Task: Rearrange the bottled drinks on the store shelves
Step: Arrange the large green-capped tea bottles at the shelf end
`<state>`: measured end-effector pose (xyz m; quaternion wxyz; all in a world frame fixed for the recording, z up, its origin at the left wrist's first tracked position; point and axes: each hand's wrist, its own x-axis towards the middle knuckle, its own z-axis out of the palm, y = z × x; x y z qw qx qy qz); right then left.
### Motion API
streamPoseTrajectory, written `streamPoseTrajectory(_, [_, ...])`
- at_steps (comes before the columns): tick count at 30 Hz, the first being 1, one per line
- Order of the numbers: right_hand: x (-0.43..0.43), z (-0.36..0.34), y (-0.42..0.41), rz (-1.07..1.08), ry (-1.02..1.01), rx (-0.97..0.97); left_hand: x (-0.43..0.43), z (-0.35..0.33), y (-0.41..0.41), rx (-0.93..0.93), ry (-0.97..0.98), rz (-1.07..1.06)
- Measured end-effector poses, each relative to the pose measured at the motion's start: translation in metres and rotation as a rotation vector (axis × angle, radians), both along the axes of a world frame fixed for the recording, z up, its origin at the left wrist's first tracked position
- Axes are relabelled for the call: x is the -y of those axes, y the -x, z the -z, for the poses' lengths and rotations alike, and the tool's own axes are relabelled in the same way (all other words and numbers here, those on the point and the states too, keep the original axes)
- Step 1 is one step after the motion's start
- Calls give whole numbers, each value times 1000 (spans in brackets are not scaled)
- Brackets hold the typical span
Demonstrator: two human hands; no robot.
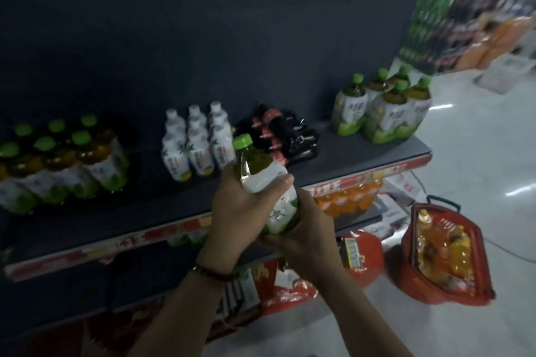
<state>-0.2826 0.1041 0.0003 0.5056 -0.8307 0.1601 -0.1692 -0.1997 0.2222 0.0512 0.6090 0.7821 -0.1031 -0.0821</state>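
A green-capped tea bottle (265,182) is held in the air in front of the shelf (377,153), tilted, cap up and away. The left hand (237,209) wraps its upper body while the right hand (307,229) cups the base, probably to steady it before placing. Beyond the hands stand white bottles (197,145) and dark bottles (284,133); matching green-capped bottles (383,107) group farther right, likely its destination. A red basket (443,258) sits low to the right.

Held bottle (268,185): green cap, white-green label; basket (443,258) red; shelf (362,159) dark.
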Motion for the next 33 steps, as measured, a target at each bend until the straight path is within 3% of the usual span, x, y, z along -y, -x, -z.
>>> streamPoseTrajectory(2, [21, -9, -3, 9, -10, 37, 31, -15, -7, 24, -13, -28])
streamPoseTrajectory(6, [95, -29, -8, -107, -191, 61, 79, -41, -23, 70, -23, 152])
streamPoseTrajectory(9, [154, -49, -12, -216, -100, -5, 113, -50, -41, 85, 6, 320])
streamPoseTrajectory(15, [216, -44, -37, 19, -74, 40, 184, -46, -73, 27, 52, 461])
streamPoseTrajectory(19, [231, -24, -61, 237, -4, 38, 235, -22, -93, 28, -107, 348])
streamPoseTrajectory(22, [240, -8, -83, 358, 72, 41, 267, -6, -116, 140, -257, 305])
streamPoseTrajectory(28, [278, 18, -123, 439, 144, -47, 323, 25, -156, 172, -255, 330])
streamPoseTrajectory(33, [310, 40, -136, 376, 58, -168, 352, 57, -170, 158, -202, 339])
